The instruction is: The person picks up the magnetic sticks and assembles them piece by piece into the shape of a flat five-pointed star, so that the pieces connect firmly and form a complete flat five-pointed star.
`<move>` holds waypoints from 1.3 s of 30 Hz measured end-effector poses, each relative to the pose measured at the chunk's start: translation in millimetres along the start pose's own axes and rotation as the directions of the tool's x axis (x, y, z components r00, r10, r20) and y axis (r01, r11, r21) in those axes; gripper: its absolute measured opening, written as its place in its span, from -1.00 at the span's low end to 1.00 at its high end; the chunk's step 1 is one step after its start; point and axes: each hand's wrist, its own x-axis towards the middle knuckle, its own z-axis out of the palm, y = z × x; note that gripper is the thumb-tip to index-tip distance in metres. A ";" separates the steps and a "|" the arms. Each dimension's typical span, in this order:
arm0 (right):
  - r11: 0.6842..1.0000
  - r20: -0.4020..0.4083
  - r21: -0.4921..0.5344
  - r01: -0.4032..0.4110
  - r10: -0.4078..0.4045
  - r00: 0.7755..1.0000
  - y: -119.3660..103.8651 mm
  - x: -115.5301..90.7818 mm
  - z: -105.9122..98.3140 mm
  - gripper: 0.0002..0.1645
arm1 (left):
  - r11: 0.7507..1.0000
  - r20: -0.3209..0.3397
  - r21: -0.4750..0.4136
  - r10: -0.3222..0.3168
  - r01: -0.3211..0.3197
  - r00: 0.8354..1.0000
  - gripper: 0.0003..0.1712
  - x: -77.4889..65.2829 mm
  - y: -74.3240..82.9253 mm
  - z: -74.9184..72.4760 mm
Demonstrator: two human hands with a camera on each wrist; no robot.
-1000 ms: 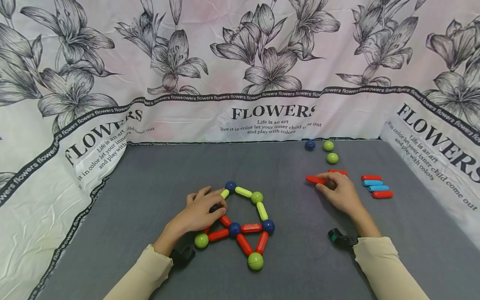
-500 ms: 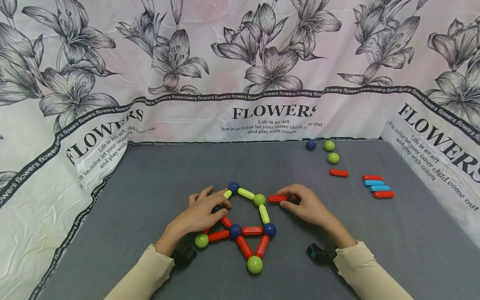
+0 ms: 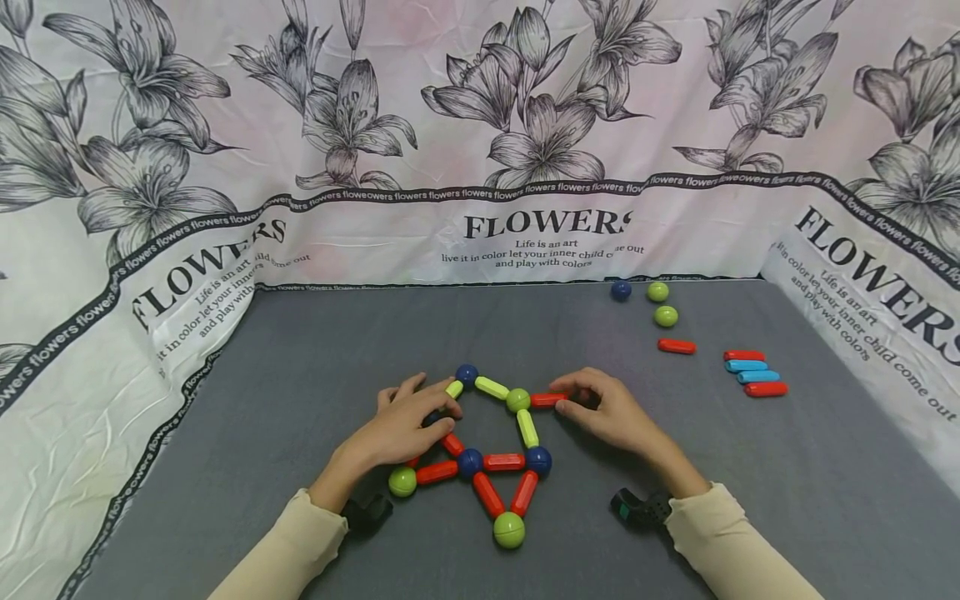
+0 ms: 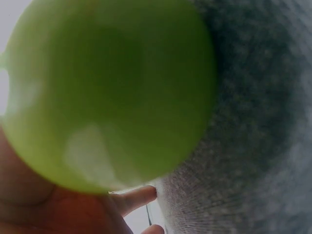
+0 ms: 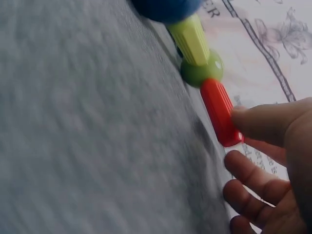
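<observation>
In the head view a structure of coloured rods and balls lies on the table. My right hand (image 3: 611,412) pinches a red rod (image 5: 218,109) between thumb and fingers. The rod's far end touches a green ball (image 3: 517,401), which a yellow-green rod (image 5: 191,41) joins to a blue ball (image 3: 538,460). At the structure's left side, my left hand (image 3: 405,423) grips a dark blue ball (image 3: 432,418), mostly hidden under the fingers. A large green ball (image 4: 112,92) fills much of the left wrist view, close to the camera.
To the right lie a loose red rod (image 3: 677,347) and a column of red and blue rods (image 3: 759,377). One blue ball (image 3: 621,290) and two green balls (image 3: 665,316) sit near the back edge. A flower-printed cloth (image 3: 337,242) borders the table.
My right hand has carried the red rod leftward from the loose pieces, and its end has met the structure's green ball. My left hand has stayed nearly still.
</observation>
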 end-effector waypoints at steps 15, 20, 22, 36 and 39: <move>0.973 -0.530 -0.047 -0.226 0.167 0.831 48.9 -7.9 -54.7 -0.66 | 1.000 0.001 0.002 0.005 -0.005 1.000 -0.81 -0.1 0.8 -0.2; 0.939 -0.509 -0.039 -0.342 0.276 0.816 61.8 -14.3 -70.0 -0.43 | 1.000 0.004 0.006 0.000 0.000 1.000 -0.81 -0.3 0.8 0.1; 0.926 -0.466 -0.082 -0.368 0.291 0.835 65.2 -15.8 -73.0 -0.37 | 1.000 0.005 0.008 -0.001 0.001 1.000 -0.81 -0.3 0.7 0.3; 0.934 -0.442 -0.154 -0.322 0.227 0.868 72.3 -20.1 -72.6 -0.64 | 1.000 0.000 0.018 0.001 -0.001 1.000 -0.82 0.0 -0.1 0.7; 0.924 -0.403 -0.196 -0.328 0.229 0.886 72.4 -19.3 -72.1 -0.63 | 1.000 0.000 0.016 0.004 -0.004 1.000 -0.80 -0.3 -1.1 -0.1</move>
